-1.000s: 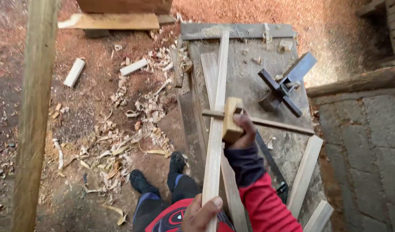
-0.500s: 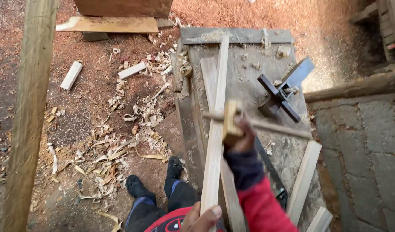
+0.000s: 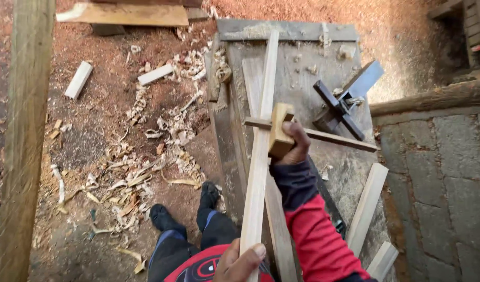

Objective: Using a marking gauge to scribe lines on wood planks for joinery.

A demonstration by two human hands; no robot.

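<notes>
While the left hand keeps gripping the slat at its near end, the right hand stays clamped on the gauge. Gauge and hand sit slightly nearer than before on the tabletop.

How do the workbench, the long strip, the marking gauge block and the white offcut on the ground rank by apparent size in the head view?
1. Workbench
2. Long strip
3 and 4. Gauge block and white offcut: unsure, since the block is nearer and partly covered by the right hand.
</notes>
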